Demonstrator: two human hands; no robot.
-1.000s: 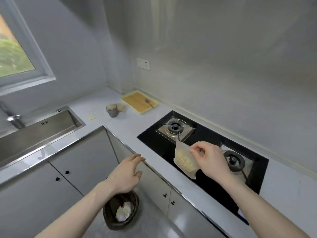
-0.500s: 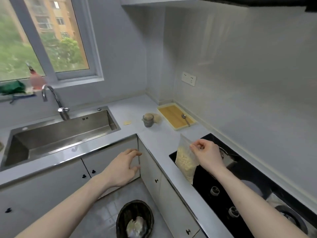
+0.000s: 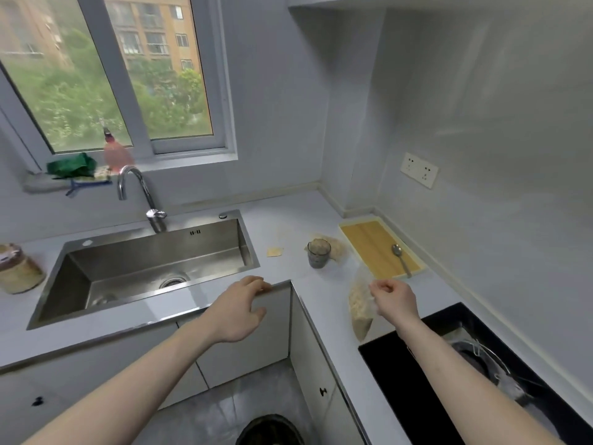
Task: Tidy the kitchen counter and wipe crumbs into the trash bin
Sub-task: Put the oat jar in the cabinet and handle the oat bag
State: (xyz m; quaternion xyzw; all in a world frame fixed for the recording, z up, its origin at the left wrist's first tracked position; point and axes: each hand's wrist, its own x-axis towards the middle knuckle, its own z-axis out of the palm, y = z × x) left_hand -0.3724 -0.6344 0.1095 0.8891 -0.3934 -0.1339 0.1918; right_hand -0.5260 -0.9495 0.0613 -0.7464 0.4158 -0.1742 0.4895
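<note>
Surface (image 3: 288, 226): pale grey, L-shaped, running along the window wall and turning down the right wall.
Window (image 3: 106, 75): above the sink, with trees and buildings outside.
Sink (image 3: 147, 268): steel basin sunk in the left run of the surface, tap (image 3: 138, 194) behind it.
Hob (image 3: 481, 374): black glass, set in the right run, a burner at its near end.
Board (image 3: 378, 248): wooden, in the far right corner against the wall, a spoon (image 3: 401, 258) lying on it.
Bin (image 3: 269, 430): dark, on the floor at the bottom edge, only its rim showing.
Jar (image 3: 19, 268): at the far left of the surface, beside the sink.
Left hand (image 3: 240, 306): fingers relaxed and spread, holding nothing, fingertips at the surface's inner corner edge.
Right hand (image 3: 394, 298): over the surface between board and hob, fingers curled, pinching the top of the bag.
Bag (image 3: 361, 308): clear plastic, pale crumbly contents in its lower half, hanging from the right hand just left of it, near the hob's far corner; blurred.
Cup (image 3: 318, 253): small glass, filled with something pale, standing left of the board.
Crumbs (image 3: 335, 245): pale heap on the surface just behind the cup, beside the board.
Scrap (image 3: 275, 251): small yellowish piece lying flat between sink and cup.
</note>
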